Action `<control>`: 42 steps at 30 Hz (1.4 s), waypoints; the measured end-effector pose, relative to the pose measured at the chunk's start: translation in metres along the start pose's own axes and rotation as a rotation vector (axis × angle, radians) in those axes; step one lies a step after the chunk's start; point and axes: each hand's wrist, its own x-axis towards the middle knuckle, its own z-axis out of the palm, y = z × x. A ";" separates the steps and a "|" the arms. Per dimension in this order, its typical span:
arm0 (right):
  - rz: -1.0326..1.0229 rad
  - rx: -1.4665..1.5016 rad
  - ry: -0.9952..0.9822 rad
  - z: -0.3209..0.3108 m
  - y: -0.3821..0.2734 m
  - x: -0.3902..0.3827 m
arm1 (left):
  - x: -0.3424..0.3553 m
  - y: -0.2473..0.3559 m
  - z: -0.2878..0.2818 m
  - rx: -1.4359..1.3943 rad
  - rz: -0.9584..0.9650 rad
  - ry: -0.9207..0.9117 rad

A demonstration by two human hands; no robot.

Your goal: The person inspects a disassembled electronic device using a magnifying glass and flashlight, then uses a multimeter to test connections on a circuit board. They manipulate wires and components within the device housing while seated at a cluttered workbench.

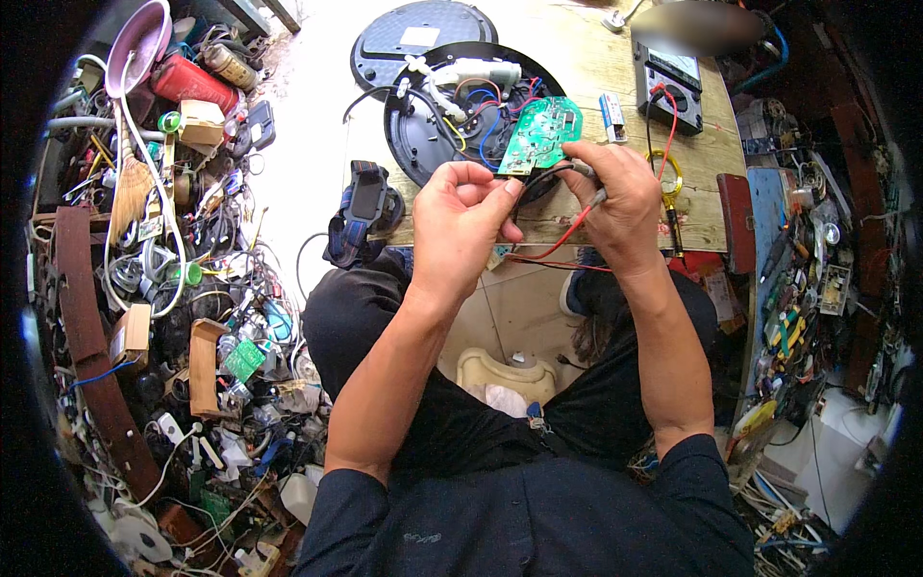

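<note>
A green circuit board (540,135) is tilted up over the near right part of an open round black housing (411,144). My left hand (457,221) is closed at the board's near lower edge, thumb and forefinger pinched there. Test probes are gripped in my right hand (620,197), close to the board's near right corner: a red probe (598,198) and a black probe (581,168). My right fingers hide their tips. Wires and a white tubular part (476,72) fill the housing. Red and black leads run to a multimeter (670,87) at the far right of the table.
Behind the housing lies its round dark cover (423,38). A small box (612,117) and a yellow ring-shaped coil (665,173) are right of the board. A strapped dark device (365,210) sits at the table's left edge. Piled parts (240,356) crowd the left floor.
</note>
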 end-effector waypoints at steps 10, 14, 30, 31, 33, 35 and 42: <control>0.019 -0.010 0.007 0.002 -0.004 -0.002 | 0.001 -0.011 0.003 -0.167 0.022 0.035; 0.026 -0.013 -0.014 0.001 -0.004 -0.003 | 0.001 -0.012 0.006 -0.202 0.036 0.038; 0.097 0.057 0.018 0.003 -0.007 -0.001 | -0.002 -0.012 0.010 -0.231 -0.012 0.060; 0.098 0.058 0.018 0.002 -0.007 -0.001 | -0.002 -0.011 0.010 -0.193 0.015 0.048; 0.097 0.061 0.019 0.002 -0.007 0.001 | -0.004 -0.007 0.010 -0.117 0.072 0.028; 0.128 0.097 0.030 0.002 -0.008 0.001 | -0.004 -0.007 0.011 -0.018 0.141 0.026; 0.220 0.150 0.044 -0.001 -0.008 0.004 | -0.001 0.003 0.006 0.731 0.715 0.165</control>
